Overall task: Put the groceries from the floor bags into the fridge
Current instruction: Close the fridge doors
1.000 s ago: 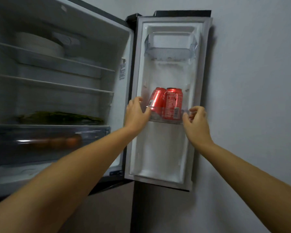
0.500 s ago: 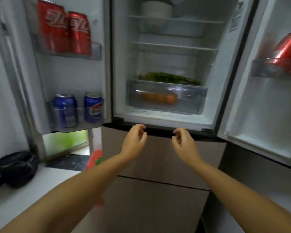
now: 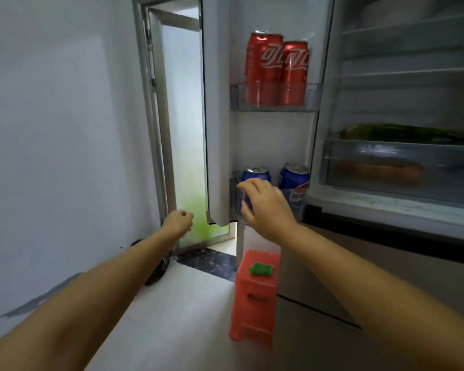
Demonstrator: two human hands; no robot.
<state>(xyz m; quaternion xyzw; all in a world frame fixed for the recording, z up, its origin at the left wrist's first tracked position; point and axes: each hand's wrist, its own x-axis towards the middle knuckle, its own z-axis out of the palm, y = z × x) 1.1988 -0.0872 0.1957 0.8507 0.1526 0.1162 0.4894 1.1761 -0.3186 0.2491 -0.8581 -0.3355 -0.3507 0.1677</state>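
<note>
The fridge's left door [image 3: 217,129] stands open. Two red cola cans [image 3: 264,68] sit in its upper door shelf [image 3: 313,99]. Two blue cans are in the lower door shelf, the left one [image 3: 255,172] partly hidden and the right one [image 3: 295,179] in plain view. My right hand [image 3: 265,207] is spread in front of the left blue can, fingers at the shelf's clear front; I cannot tell if it touches. My left hand [image 3: 178,222] is curled into a fist, empty, just left of the door's bottom outer edge.
Inside the fridge, leafy greens [image 3: 402,132] lie above a clear crisper drawer [image 3: 386,167] with orange items. An orange plastic stool [image 3: 255,303] with a green object [image 3: 260,269] stands below the door. A dark bag [image 3: 157,274] lies by the wall near a frosted glass door [image 3: 182,129].
My view swung from the right door past the fridge middle to the left door. Both hands left the right door's can shelf; the right hand now reaches the lower left shelf.
</note>
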